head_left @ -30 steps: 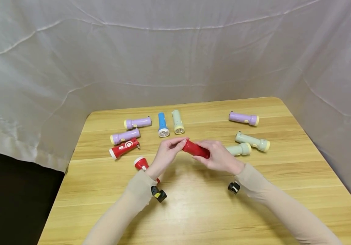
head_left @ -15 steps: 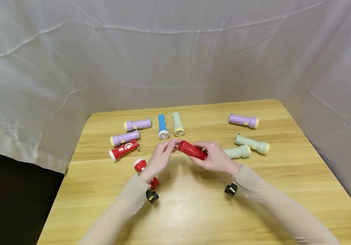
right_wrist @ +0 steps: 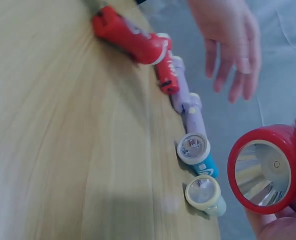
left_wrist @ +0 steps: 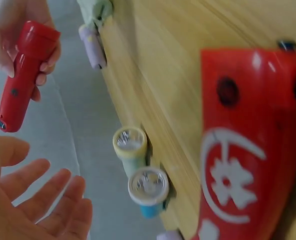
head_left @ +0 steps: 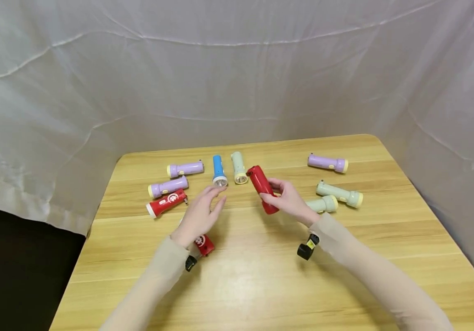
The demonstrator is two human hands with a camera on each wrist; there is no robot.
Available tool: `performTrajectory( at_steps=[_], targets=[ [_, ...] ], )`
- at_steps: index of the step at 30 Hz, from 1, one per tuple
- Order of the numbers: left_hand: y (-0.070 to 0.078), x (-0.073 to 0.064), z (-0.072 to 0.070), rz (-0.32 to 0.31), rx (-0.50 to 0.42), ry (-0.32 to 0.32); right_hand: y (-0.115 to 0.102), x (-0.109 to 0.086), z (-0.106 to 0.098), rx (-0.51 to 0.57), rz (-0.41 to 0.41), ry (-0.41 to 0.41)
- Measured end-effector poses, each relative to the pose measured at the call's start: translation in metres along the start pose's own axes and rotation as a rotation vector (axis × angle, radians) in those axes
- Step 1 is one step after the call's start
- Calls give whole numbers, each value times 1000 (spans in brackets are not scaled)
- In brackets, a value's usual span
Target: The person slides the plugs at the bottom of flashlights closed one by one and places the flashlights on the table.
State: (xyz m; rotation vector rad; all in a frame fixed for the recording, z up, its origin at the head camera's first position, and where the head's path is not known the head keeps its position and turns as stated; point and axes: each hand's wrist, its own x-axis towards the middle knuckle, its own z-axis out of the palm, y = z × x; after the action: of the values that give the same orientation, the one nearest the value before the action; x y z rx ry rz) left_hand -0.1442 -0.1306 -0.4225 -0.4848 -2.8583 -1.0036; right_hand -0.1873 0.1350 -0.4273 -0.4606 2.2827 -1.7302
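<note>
My right hand grips a red flashlight above the middle of the table, its tail end tilted up and away. In the right wrist view the clear lens of this red flashlight faces the camera. Apart from it, my left hand hovers with loosely spread fingers and holds nothing; the left wrist view shows the left palm bare. Beneath the left wrist lies a second red flashlight with a white emblem, partly hidden by the hand. A blue flashlight lies just beyond the left fingertips.
On the wooden table, another red flashlight and two purple flashlights lie at left. A pale green flashlight lies beside the blue one. At right are two more green flashlights and a purple flashlight. Grey cloth hangs behind.
My left hand has let go of the red flashlight's tail end and moved left, its fingers opening. My right hand has swung that flashlight steeper, with its tail pointing away.
</note>
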Motion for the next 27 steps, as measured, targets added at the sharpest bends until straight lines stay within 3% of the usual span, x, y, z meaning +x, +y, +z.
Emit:
performTrajectory(
  at_steps=[6,12,18,27],
  targets=[
    [-9,-4,-3,51,130,-11,-1,17,-3,207,80,-14],
    [-15,-6,-5,40,156,-29,-6,39,-3,246,166,28],
    [-20,-8,-6,42,174,-30,-4,62,-1,104,232,113],
    [-23,-11,-8,41,186,-38,15,90,-8,-155,253,211]
  ],
)
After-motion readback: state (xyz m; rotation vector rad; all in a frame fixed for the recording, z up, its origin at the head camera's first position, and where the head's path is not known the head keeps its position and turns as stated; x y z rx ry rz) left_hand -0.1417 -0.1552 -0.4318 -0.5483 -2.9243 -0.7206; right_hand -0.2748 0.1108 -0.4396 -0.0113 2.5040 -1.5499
